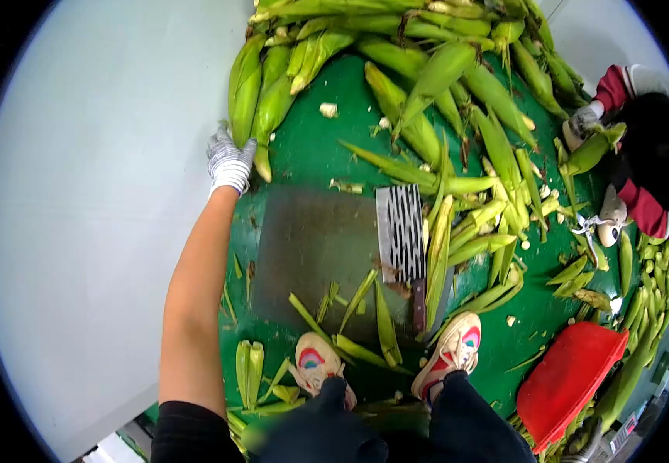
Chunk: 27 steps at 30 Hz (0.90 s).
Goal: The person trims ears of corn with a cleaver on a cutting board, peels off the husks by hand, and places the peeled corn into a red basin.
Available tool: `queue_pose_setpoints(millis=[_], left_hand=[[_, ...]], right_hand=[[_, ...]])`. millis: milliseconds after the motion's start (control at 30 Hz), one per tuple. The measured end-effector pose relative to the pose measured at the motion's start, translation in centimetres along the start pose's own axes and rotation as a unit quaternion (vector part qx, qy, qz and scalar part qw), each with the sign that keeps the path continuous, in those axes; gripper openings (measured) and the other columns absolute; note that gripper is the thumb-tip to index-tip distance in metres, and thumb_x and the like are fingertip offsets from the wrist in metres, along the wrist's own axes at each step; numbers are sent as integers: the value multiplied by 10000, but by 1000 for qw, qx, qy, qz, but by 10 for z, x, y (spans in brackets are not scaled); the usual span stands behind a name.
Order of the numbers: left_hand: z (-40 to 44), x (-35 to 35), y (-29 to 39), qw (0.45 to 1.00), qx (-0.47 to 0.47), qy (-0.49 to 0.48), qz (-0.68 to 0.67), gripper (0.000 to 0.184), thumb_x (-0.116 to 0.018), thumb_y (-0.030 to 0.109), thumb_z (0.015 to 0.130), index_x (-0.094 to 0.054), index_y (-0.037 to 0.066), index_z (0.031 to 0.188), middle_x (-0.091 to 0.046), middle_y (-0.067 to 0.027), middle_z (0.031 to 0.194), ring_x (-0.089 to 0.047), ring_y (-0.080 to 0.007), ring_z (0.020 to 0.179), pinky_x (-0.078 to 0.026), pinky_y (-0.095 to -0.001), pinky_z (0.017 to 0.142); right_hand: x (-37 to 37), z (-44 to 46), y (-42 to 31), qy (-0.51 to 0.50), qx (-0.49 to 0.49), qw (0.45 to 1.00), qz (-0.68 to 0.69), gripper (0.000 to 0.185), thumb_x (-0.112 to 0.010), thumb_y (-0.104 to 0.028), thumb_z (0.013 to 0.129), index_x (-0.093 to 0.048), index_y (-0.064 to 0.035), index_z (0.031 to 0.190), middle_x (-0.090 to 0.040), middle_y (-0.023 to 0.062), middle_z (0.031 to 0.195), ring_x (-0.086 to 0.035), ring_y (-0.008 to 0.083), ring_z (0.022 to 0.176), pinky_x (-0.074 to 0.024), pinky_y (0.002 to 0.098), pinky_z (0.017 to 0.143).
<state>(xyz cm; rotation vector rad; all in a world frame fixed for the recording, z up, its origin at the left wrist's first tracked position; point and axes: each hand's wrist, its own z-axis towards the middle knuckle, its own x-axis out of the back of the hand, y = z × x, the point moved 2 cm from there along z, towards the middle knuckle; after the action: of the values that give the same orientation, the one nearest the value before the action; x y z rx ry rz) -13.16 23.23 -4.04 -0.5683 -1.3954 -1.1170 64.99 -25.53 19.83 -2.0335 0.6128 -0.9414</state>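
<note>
My left hand (230, 160), in a grey-and-white knit glove, closes round the lower end of a green ear of corn in its husk (245, 92). This ear lies at the left edge of the corn pile, with another unhusked ear (274, 104) close beside it. My right hand is out of view. A cleaver with a black-and-white patterned blade (401, 235) and a dark handle (419, 305) rests at the right side of a dark flat board (315, 247). Husk strips (359, 299) lie on the near part of the board, by my shoes.
A heap of unhusked corn (427, 46) spans the far side of the green floor (311, 147). Cut husks (496, 231) lie right of the cleaver. At the right, another person's gloved hands hold corn (593, 150) and shears (587, 229). A red tub (570, 378) stands nearer.
</note>
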Motion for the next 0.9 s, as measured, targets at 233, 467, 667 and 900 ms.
queue_pose_setpoints(millis=[233,467,667,900], left_hand=[[53,-49,-21,975,166,-56,-138,710,-652,459,787,-453,-44,1247,-570,-276,1132,-544,-406,1083,-421,-433,955],[10,-19,19,845,201,41,-493,454,-539,395,900,-543,-18,1088,-619,-158,934,-585,-258,785,-493,-385,715],[-93,64,19,587,414,-143,-681,485,-475,524,900,-579,72,1043,-606,-75,819,-586,-197,670,-514,-340,596],[-300,88,-28,511,566,-244,-599,521,-516,558,877,-582,72,1053,-615,-107,769,-541,-145,479,-420,-212,340]], right_hand=[[96,45,93,115,-204,970,68,327,-701,-289,799,-632,-117,1069,-625,51,991,-554,177,864,-488,323,702],[-71,19,-19,137,273,699,-647,450,-665,-302,801,-592,-42,1160,-619,149,1110,-598,246,927,-502,343,740],[-305,-48,-36,-242,345,808,-412,291,-613,-34,761,-596,16,1047,-601,194,995,-584,334,955,-464,386,857],[-498,-51,109,-420,302,676,-525,562,-667,-482,722,-572,25,944,-631,259,882,-637,389,805,-519,423,751]])
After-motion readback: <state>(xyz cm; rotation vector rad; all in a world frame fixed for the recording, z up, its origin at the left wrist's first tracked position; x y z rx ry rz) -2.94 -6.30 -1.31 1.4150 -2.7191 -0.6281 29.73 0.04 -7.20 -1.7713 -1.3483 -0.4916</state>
